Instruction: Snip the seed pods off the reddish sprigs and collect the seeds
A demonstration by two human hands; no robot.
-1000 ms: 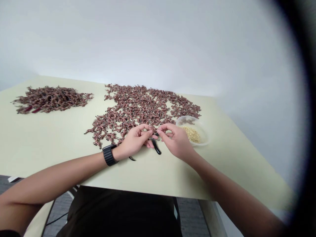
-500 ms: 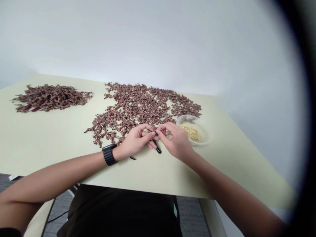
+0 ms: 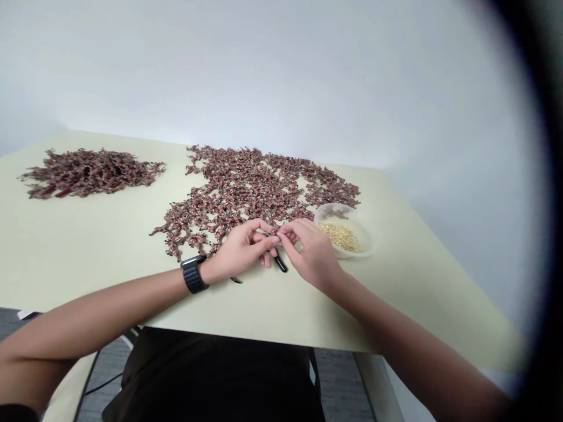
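My left hand (image 3: 246, 249) and my right hand (image 3: 310, 249) meet fingertip to fingertip over the table, just in front of a spread of small brown pieces with dark ends (image 3: 246, 187). Thumb and forefinger are pinched on each hand. Whatever lies between the fingertips is too small and too covered to make out. Below the left fingers a black handle (image 3: 281, 264) of a tool rests on the table, its other end hidden by the hands. A second dark tip (image 3: 236, 280) shows under my left wrist.
Beside my right hand stands a clear round plastic bowl (image 3: 367, 246) with tiny gold-coloured bits (image 3: 341, 235) in it. A denser heap of similar brown pieces (image 3: 94, 171) lies at the far left of the pale table (image 3: 281, 316). A white wall (image 3: 264, 76) rises behind.
The fingertips have drawn slightly closer together, and a dark bit seen at them earlier is now covered. Otherwise hands and piles stay in place.
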